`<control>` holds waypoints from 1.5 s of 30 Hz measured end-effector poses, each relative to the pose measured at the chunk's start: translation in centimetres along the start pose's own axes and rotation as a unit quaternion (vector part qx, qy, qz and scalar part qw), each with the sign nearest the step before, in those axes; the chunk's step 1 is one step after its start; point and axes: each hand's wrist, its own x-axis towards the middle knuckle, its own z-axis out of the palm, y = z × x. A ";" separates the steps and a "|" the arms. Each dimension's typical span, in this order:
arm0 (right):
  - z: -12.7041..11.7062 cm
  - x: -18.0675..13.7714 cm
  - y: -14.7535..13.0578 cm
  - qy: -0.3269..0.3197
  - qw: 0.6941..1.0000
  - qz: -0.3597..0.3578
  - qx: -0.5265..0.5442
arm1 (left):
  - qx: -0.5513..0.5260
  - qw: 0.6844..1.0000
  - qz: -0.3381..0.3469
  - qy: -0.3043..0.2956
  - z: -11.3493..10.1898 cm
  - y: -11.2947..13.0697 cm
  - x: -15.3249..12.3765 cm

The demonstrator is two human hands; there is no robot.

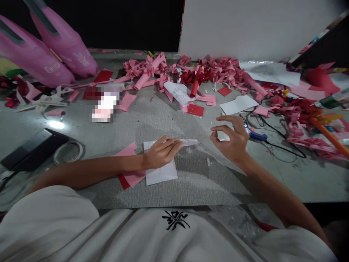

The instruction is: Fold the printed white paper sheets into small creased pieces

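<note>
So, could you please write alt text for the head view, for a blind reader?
A left hand, over a white sheet, holds a thin whitish piece; the right hand is apart from it, fingers curled. Behind them, pink and red scraps lie heaped across the gray table.

Pale wall (218,29), black panel (122,22), grey tabletop (313,182), bright glare (56,124)

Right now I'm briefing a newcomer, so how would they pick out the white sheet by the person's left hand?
On the grey table, start at the edge nearest the person and look just beyond it to the left hand. The white sheet lies there, partly hidden by that hand. Its colour sets it apart from the pink paper and red paper to its left.
</note>
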 end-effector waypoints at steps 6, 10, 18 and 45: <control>1.1 -1.2 -2.4 -0.169 0.971 -0.142 0.096 | -0.076 0.997 -0.004 0.014 0.6 0.3 -0.2; 1.6 -2.2 -3.8 -0.147 0.973 -0.171 0.037 | -0.063 0.998 0.014 0.024 0.3 0.5 0.1; 1.1 -2.7 -4.1 -0.204 0.964 -0.170 0.017 | -0.056 0.998 0.015 0.008 0.0 0.6 -0.1; 1.6 -1.6 -2.7 -0.104 0.852 0.355 0.372 | -0.189 0.973 -0.115 0.057 0.1 -0.6 -0.1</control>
